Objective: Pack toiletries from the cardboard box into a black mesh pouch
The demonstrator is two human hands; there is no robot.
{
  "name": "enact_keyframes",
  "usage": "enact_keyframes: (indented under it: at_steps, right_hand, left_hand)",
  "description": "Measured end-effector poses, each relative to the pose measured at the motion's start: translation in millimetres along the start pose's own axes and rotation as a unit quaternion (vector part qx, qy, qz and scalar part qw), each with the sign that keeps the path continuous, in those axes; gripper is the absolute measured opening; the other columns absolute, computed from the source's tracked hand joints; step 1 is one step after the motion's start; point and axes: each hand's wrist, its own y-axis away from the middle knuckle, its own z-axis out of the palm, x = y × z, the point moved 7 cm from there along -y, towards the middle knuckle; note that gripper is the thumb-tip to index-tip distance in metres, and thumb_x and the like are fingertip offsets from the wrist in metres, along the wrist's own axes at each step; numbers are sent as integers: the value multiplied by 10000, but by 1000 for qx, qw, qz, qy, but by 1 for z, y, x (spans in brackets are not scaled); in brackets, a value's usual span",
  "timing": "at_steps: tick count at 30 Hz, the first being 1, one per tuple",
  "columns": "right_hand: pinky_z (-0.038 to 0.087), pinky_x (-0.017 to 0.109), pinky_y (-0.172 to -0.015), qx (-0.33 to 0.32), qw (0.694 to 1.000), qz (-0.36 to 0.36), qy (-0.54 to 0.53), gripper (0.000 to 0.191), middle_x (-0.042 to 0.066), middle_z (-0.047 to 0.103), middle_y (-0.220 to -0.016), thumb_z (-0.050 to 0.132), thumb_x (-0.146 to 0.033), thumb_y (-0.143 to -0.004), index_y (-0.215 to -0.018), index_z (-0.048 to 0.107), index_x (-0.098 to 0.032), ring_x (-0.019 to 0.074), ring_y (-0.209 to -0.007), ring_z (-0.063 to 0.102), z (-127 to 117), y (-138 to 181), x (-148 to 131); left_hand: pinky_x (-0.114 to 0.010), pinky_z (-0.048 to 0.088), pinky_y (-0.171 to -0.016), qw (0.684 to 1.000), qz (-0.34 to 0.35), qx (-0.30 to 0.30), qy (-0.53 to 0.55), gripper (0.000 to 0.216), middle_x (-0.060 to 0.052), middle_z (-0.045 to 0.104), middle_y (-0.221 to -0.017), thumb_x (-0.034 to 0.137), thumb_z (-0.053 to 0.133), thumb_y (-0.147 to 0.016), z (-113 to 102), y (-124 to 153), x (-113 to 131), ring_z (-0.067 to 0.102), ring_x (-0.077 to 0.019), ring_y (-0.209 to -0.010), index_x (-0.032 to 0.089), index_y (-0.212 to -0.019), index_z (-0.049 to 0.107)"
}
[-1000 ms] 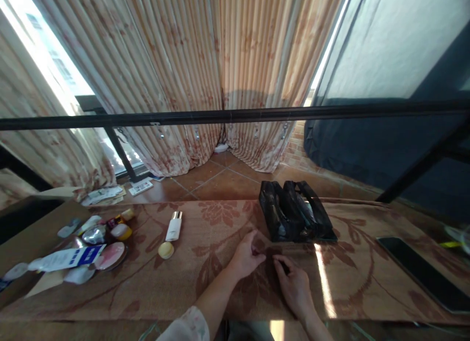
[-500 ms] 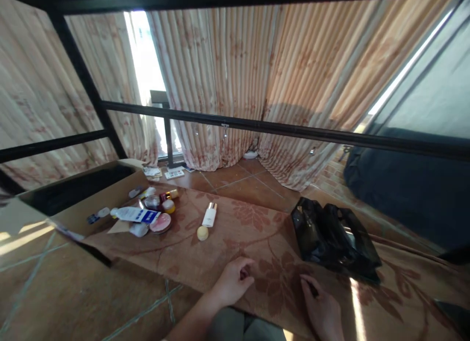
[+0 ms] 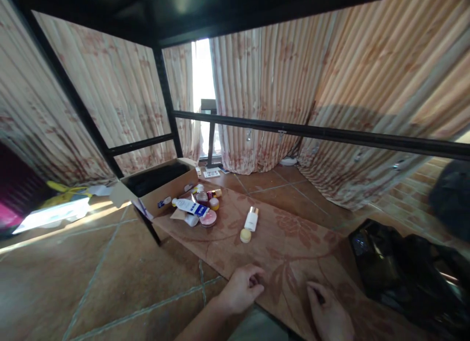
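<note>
Our view has swung left towards box [image 3: 172, 188] and bottle [image 3: 251, 221]; our left hand [image 3: 242, 288] and right hand [image 3: 328, 309] stay apart, loosely curled, seemingly empty: nothing's been moved.

A slim white bottle [image 3: 251, 222] with a shiny gold cap lies on the table [image 3: 223, 245], its cap toward the far edge. Just beside its base sits a small, round, pale yellow jar [image 3: 246, 235]; whether the two touch cannot be told. Well apart, to the right, a glossy black bag [image 3: 385, 267] rests on the same surface, its sides creased and its right part cut off by the view's edge.
</note>
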Motion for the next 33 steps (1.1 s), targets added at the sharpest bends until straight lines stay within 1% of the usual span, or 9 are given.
enact_keyframes:
  at_steps: [3, 6, 8, 10, 13, 16, 20, 26, 33]
  right_hand:
    - [465, 320, -671, -16, 999, -35, 15, 416, 51, 661, -1114, 324, -474, -869, -1044, 644, -274, 198, -760, 654, 15, -7, -34]
    - [454, 298, -656, -14, 998, -62, 21, 410, 47, 668, -1072, 309, -441, -881, -1043, 643, -267, 179, -743, 645, 26, -10, -65]
    - [449, 293, -648, -6, 997, -74, 19, 405, 41, 670, -1063, 302, -429, -888, -1035, 644, -271, 168, -715, 640, 31, -10, -80]
    - [449, 291, -651, -2, 995, -97, 11, 394, 35, 669, -1063, 306, -417, -892, -1014, 649, -268, 157, -686, 636, 34, -8, -92]
    - [456, 297, -660, 9, 993, -120, -12, 385, 36, 678, -1014, 326, -434, -888, -991, 654, -260, 166, -690, 641, 35, -6, -96]
    - [467, 313, -658, 15, 994, -106, -31, 375, 33, 691, -934, 354, -460, -876, -964, 659, -260, 171, -629, 631, 34, -7, -90]
    - [466, 307, -647, 21, 993, -107, -48, 346, 27, 697, -937, 381, -448, -874, -962, 655, -257, 167, -610, 626, 33, -7, -89]
    - [468, 303, -702, 52, 989, -123, -57, 307, 17, 698, -925, 406, -415, -872, -927, 660, -253, 190, -773, 656, 29, -7, -93]
    - [455, 278, -635, 61, 987, -133, -69, 302, 14, 691, -951, 406, -404, -879, -938, 659, -249, 165, -717, 653, 28, -6, -93]
  left_hand:
    - [-231, 442, -654, 998, -30, 45, 33, 327, -32, 617, -877, 145, 597, -682, -22, 5, -14, 555, -126, -752, 163, -1004, 650]
    - [-226, 447, -592, 980, -74, 106, 151, 310, -42, 624, -849, 178, 639, -672, -50, 7, -30, 552, -111, -671, 137, -980, 643]
    - [-218, 443, -535, 946, -112, 168, 253, 341, -53, 630, -862, 229, 676, -672, -75, 8, -39, 547, -96, -608, 131, -995, 626]
    - [-193, 428, -507, 899, -138, 266, 320, 352, -61, 639, -846, 265, 701, -680, -108, 12, -45, 550, -80, -581, 125, -994, 623]
    - [-167, 414, -486, 833, -149, 389, 364, 302, -43, 652, -816, 171, 714, -655, -156, 16, -44, 545, -53, -530, 133, -943, 633]
    - [-159, 391, -447, 770, -181, 465, 398, 167, -13, 624, -672, 129, 675, -676, -190, 16, -45, 521, -49, -463, 122, -838, 631]
    - [-155, 390, -429, 760, -213, 489, 371, 26, 2, 593, -620, 139, 597, -748, -215, 7, -42, 488, -35, -419, 115, -746, 587]
    - [-160, 346, -365, 757, -251, 512, 318, 118, 34, 520, -535, 159, 632, -730, -235, -11, -40, 443, -48, -369, 135, -686, 524]
    - [-132, 231, -329, 760, -208, 544, 288, 261, 107, 359, -452, 85, 634, -692, -252, -29, -40, 301, -19, -307, 177, -638, 397]
